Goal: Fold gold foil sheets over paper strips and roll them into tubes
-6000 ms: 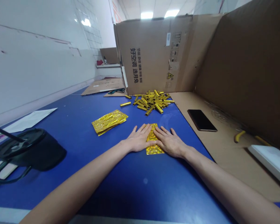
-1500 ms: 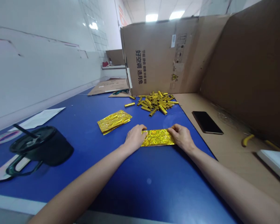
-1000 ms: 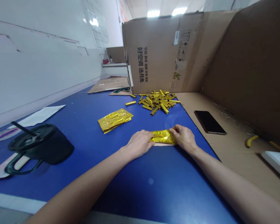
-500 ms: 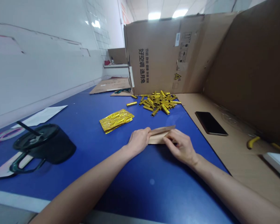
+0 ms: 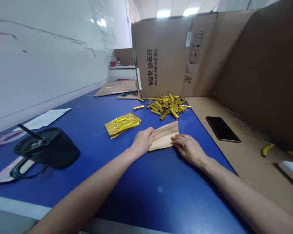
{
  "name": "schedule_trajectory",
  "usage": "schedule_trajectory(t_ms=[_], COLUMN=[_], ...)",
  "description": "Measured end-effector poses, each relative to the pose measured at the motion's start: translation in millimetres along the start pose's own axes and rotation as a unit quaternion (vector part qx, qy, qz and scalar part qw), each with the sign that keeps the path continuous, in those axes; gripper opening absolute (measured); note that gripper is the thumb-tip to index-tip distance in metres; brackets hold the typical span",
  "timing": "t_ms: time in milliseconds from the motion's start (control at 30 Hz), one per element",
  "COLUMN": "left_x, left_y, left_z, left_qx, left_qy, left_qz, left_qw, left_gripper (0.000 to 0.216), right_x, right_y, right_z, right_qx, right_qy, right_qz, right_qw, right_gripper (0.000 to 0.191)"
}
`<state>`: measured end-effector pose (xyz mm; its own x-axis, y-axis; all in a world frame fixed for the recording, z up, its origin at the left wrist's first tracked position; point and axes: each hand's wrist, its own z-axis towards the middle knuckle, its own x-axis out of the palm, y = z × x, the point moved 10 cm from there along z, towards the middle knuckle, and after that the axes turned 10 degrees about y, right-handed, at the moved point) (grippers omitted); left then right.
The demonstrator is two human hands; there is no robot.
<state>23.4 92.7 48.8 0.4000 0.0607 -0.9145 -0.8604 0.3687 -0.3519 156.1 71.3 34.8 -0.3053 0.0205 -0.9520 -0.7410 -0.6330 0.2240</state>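
A folded paper sheet (image 5: 164, 136) lies on the blue table (image 5: 141, 182), its tan back side up. My left hand (image 5: 143, 143) pinches its left edge with closed fingers. My right hand (image 5: 189, 149) rests with fingers stretched on its lower right corner. A small stack of gold foil sheets (image 5: 122, 124) lies just left of my hands. Farther back sits a pile of several small gold rolled pieces (image 5: 167, 105).
A black lidded mug with a straw (image 5: 46, 152) stands at the left. A dark phone (image 5: 223, 129) lies on cardboard at the right. Tall cardboard walls (image 5: 175, 52) close off the back and right. White paper (image 5: 47, 117) lies far left.
The gold sheet between my hands was turned lengthwise, then flipped over so its tan back faces up. My right hand went from pinching its end to lying on its corner.
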Motion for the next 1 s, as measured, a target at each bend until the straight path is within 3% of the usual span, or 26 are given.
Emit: schedule_trajectory(t_ms=[133,200,267,333,400,467,533,767,1000], left_x=[-34,-41,-33,-15,4,16,21,18,15], left_y=[-14,-23,-35,-44,-43,-36,-27,-6,2], left_z=[-15,-22,-22,-21,-20,-18,-14,-5,-4], left_qx=[0.031,0.044,0.076,0.105,0.106,0.090,0.075,0.027,-0.023], left_qy=[-0.151,-0.167,-0.102,0.002,0.092,0.142,0.161,0.157,0.142], left_qz=[0.022,0.036,0.042,0.057,0.080,0.097,0.091,-0.004,-0.009], left_qw=[0.988,0.984,0.991,0.993,0.987,0.981,0.980,0.987,0.990], left_gripper=[0.021,0.020,0.020,0.025,0.029,0.021,0.012,0.012,0.012], right_x=[-3,-3,-3,-3,-3,-3,-4,-4,-3], right_y=[5,6,5,3,1,-3,-9,-43,-53], right_z=[-1,-1,-2,-2,-2,-2,-2,-2,-4], right_qx=[0.010,0.017,0.027,0.037,0.043,0.048,0.057,0.124,0.184], right_qy=[0.009,0.019,0.022,0.024,0.022,0.020,0.021,0.012,0.001], right_qz=[0.001,-0.002,-0.008,-0.015,-0.020,-0.010,0.023,0.183,0.161], right_qw=[1.000,1.000,0.999,0.999,0.999,0.999,0.998,0.975,0.970], right_gripper=[0.020,0.021,0.021,0.021,0.021,0.020,0.019,0.023,0.024])
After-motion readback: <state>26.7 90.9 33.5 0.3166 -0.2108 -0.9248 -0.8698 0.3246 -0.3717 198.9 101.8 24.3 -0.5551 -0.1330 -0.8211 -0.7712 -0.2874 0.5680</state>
